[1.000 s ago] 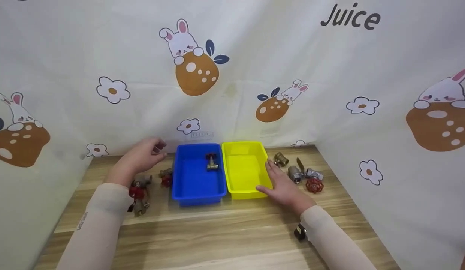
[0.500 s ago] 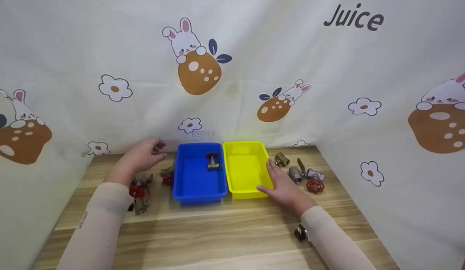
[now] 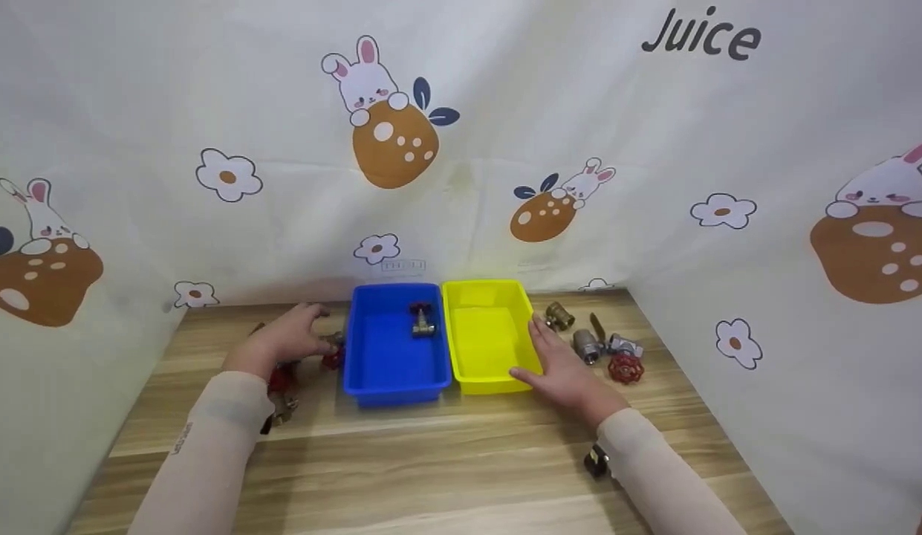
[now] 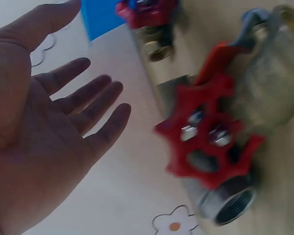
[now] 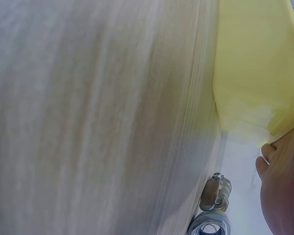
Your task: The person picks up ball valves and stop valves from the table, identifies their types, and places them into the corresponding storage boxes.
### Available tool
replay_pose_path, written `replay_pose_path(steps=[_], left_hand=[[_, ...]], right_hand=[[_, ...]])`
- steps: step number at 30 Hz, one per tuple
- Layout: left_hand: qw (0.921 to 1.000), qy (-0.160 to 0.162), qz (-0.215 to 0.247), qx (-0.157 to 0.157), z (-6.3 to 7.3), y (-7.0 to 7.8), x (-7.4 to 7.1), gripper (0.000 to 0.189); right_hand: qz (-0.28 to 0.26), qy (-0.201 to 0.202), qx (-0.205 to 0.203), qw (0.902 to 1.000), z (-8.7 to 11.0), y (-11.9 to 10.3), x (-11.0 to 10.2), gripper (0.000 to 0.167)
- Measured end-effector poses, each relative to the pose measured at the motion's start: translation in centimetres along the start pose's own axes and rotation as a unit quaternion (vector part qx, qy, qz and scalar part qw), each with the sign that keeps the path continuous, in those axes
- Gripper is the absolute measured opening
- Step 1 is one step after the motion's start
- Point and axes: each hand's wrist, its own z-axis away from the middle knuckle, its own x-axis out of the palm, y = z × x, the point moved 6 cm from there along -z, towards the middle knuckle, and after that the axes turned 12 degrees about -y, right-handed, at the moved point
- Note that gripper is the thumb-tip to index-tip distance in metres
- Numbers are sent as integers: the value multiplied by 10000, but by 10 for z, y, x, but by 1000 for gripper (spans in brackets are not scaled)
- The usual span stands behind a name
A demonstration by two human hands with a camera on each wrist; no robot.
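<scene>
My left hand (image 3: 286,338) reaches over the valves left of the blue bin (image 3: 386,364), fingertips close to a brass valve with a red handwheel (image 3: 333,358). In the left wrist view its fingers are spread and hold nothing, beside a larger red handwheel valve (image 4: 208,134) and a red-levered ball valve (image 4: 272,73). One brass gate valve (image 3: 422,323) lies inside the blue bin. My right hand (image 3: 568,375) rests against the right side of the yellow bin (image 3: 487,345), fingers straight along it and thumb at the front rim.
Right of the yellow bin lie a brass fitting (image 3: 559,316), a ball valve (image 3: 587,346) with an upright lever, and a red handwheel valve (image 3: 624,365). The two bins stand side by side on the wooden table (image 3: 431,461), with a printed cloth (image 3: 461,134) behind.
My left hand has lowered and shifted slightly right, down towards the valves beside the blue bin. The right hand keeps its place on the yellow bin.
</scene>
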Motion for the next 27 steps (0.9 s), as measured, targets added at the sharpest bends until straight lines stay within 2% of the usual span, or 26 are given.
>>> replay_pose_path(steps=[4,8,11,13,19,20,23,27], left_hand=[[9999,-85,-21,-137,-5,-2,11,86],[9990,-237,234,-292,-11,-6,19,93],[9984,-299,397,-287,-16,-10,23,94],[9990,-265,312,-180,-22,-16,24,92],[9992,-221,323,-38,-21,-14,27,87],[9988,-250,423,-74,-18,-8,26,88],[9990,-230,380,-36,-17,-6,27,86],[9985,-287,400,-240,-21,-11,29,88]], right_hand=[[24,-4,9,10000,-1,1,1,110],[72,18,12,10000,-2,3,2,111],[65,7,12,10000,-2,2,1,111],[46,8,11,10000,-1,2,0,111],[-17,53,-47,10000,-1,2,0,111],[-25,58,-57,10000,-1,2,1,111],[-48,67,-73,9999,-1,2,1,111],[-7,120,-89,9999,-1,3,1,109]])
